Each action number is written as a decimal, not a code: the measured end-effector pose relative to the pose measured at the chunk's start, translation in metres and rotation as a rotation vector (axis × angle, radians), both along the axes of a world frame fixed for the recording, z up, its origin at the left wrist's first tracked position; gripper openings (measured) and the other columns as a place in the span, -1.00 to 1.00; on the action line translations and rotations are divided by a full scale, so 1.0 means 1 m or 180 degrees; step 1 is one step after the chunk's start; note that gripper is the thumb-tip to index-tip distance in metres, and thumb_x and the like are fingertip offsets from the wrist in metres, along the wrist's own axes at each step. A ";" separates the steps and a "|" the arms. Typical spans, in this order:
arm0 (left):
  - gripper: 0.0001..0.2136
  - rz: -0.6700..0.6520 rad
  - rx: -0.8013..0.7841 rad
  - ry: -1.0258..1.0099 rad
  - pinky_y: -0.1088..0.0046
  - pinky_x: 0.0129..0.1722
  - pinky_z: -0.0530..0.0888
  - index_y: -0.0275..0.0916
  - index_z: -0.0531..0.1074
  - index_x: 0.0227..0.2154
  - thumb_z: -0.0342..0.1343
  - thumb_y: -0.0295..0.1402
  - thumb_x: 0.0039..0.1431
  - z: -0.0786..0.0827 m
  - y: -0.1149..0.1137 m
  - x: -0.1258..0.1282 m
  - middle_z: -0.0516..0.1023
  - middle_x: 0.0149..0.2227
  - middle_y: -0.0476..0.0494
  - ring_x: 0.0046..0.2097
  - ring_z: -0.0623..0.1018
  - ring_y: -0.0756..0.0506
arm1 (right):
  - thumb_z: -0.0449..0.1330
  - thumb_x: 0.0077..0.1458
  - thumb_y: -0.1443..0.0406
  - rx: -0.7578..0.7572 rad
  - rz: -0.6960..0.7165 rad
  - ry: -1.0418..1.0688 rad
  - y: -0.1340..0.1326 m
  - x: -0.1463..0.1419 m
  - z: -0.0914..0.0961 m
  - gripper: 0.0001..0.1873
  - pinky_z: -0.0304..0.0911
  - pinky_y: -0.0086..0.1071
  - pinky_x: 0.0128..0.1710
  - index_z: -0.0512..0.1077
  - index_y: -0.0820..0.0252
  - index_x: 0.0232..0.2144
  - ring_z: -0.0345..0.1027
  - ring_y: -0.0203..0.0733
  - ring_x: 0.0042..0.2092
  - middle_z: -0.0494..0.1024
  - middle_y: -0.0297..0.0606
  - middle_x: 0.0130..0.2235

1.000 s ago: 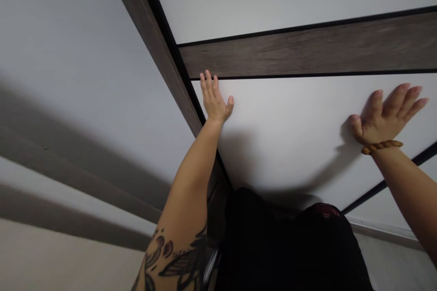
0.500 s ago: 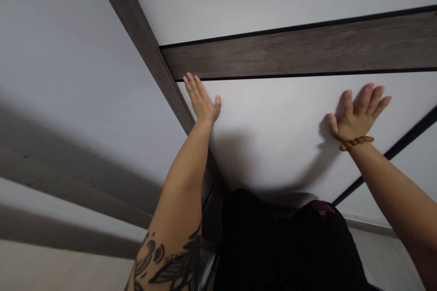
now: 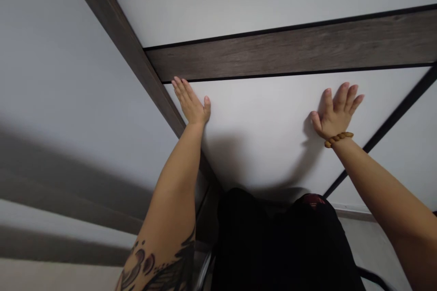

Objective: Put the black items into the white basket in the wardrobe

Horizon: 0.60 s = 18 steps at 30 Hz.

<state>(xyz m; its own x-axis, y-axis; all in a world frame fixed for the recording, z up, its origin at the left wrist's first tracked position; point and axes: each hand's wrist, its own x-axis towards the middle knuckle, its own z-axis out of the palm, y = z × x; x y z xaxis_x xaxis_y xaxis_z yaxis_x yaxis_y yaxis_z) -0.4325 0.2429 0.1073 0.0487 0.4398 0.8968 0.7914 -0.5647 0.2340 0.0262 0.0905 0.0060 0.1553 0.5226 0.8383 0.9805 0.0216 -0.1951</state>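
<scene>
Pressing on a white panel (image 3: pixel 259 109), left hand (image 3: pixel 191 105) and right hand (image 3: pixel 334 113) stand well apart, fingers (image 3: pixel 341 97) spread open, gripping nothing (left fingertips just under a wood strip (image 3: pixel 273 50), beside a wood upright (image 3: pixel 126 50)).

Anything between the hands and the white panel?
Nothing visible. The left hand and right hand lie open against the white panel, with no object between. The dark wood-grain band lies just beyond the left fingertips, clear of the palm.
</scene>
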 end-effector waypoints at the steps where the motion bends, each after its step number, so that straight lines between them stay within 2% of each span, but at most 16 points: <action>1: 0.06 0.0008 -0.0004 -0.0020 0.02 0.56 -0.39 -0.45 -0.16 0.56 -0.15 0.32 0.30 -0.002 -0.002 0.001 -0.38 0.62 -0.37 0.59 -0.47 -0.28 | -0.04 0.34 -0.07 0.0004 -0.0014 -0.0001 0.000 -0.002 -0.002 -0.12 -0.53 0.47 0.41 -0.04 0.21 0.54 -0.68 0.46 0.56 -0.29 0.04 0.60; 4: -0.01 0.0027 -0.0062 -0.0071 -0.02 0.55 -0.38 -0.44 -0.11 0.55 -0.15 0.27 0.33 -0.008 -0.008 0.005 -0.37 0.62 -0.37 0.58 -0.49 -0.28 | -0.01 0.32 -0.06 0.0066 -0.0007 -0.0045 0.003 -0.007 -0.007 -0.08 -0.49 0.47 0.42 -0.06 0.24 0.54 -0.67 0.45 0.56 -0.33 0.07 0.60; 8: -0.04 0.0052 -0.0147 -0.0095 -0.08 0.54 -0.38 -0.47 -0.01 0.51 -0.14 0.25 0.33 -0.013 -0.017 0.006 -0.27 0.61 -0.46 0.59 -0.45 -0.31 | 0.08 0.26 -0.05 0.0233 0.0077 -0.0090 0.008 -0.007 -0.004 -0.04 -0.42 0.53 0.40 -0.03 0.28 0.53 -0.60 0.49 0.57 -0.33 0.11 0.59; 10: -0.07 0.0048 -0.0152 -0.0072 -0.06 0.55 -0.37 -0.44 0.08 0.48 -0.16 0.25 0.33 -0.015 -0.022 0.006 -0.18 0.61 -0.44 0.60 -0.41 -0.30 | 0.08 0.27 -0.04 0.0253 0.0093 -0.0080 0.005 -0.008 -0.004 -0.07 -0.39 0.51 0.42 0.00 0.28 0.52 -0.55 0.47 0.57 -0.29 0.11 0.59; 12: -0.10 0.0042 -0.0151 -0.0115 -0.03 0.56 -0.36 -0.42 0.16 0.45 -0.19 0.26 0.34 -0.021 -0.027 0.007 -0.08 0.60 -0.39 0.60 -0.39 -0.31 | 0.06 0.29 -0.04 0.0026 0.0101 0.0040 -0.003 -0.015 -0.015 -0.12 -0.38 0.43 0.47 0.06 0.24 0.51 -0.46 0.39 0.59 -0.18 0.09 0.59; 14: -0.08 0.0141 -0.0378 -0.0333 0.01 0.57 -0.31 -0.43 0.17 0.44 -0.22 0.28 0.33 -0.038 -0.038 0.012 -0.04 0.59 -0.36 0.60 -0.36 -0.34 | 0.02 0.32 -0.03 -0.0743 0.0243 0.0290 -0.020 -0.034 -0.041 -0.20 -0.36 0.31 0.52 0.13 0.13 0.49 -0.38 0.27 0.60 -0.03 -0.01 0.58; 15: -0.07 0.0220 -0.0558 -0.0492 0.00 0.57 -0.27 -0.46 0.15 0.45 -0.22 0.27 0.32 -0.051 -0.047 0.018 -0.02 0.58 -0.40 0.60 -0.31 -0.37 | 0.00 0.34 -0.01 -0.1317 0.0403 0.0411 -0.031 -0.048 -0.060 -0.27 -0.30 0.26 0.53 0.17 0.03 0.48 -0.31 0.22 0.59 0.06 -0.09 0.56; 16: -0.07 0.0345 -0.0964 -0.0632 0.01 0.57 -0.22 -0.45 0.08 0.47 -0.23 0.24 0.31 -0.069 -0.058 0.026 -0.07 0.59 -0.41 0.61 -0.27 -0.37 | -0.01 0.36 0.04 -0.1999 0.0657 0.0520 -0.044 -0.066 -0.084 -0.32 -0.24 0.25 0.53 0.20 -0.06 0.46 -0.28 0.18 0.59 0.09 -0.19 0.56; 17: -0.10 0.0395 -0.1199 -0.0717 -0.09 0.57 -0.19 -0.50 0.07 0.47 -0.23 0.18 0.32 -0.091 -0.073 0.036 -0.03 0.56 -0.54 0.60 -0.18 -0.43 | 0.01 0.35 0.10 -0.2331 0.0832 0.0532 -0.058 -0.086 -0.109 -0.40 -0.05 0.22 0.50 0.31 -0.14 0.39 -0.09 0.17 0.56 0.23 -0.26 0.51; 18: -0.17 0.0370 -0.1564 -0.0716 -0.15 0.56 -0.15 -0.44 0.10 0.47 -0.22 0.10 0.33 -0.116 -0.091 0.048 0.05 0.53 -0.57 0.59 -0.10 -0.45 | 0.07 0.33 0.15 -0.2586 0.0977 0.0535 -0.072 -0.108 -0.136 -0.48 0.16 0.12 0.43 0.41 -0.21 0.29 0.17 0.14 0.47 0.41 -0.34 0.41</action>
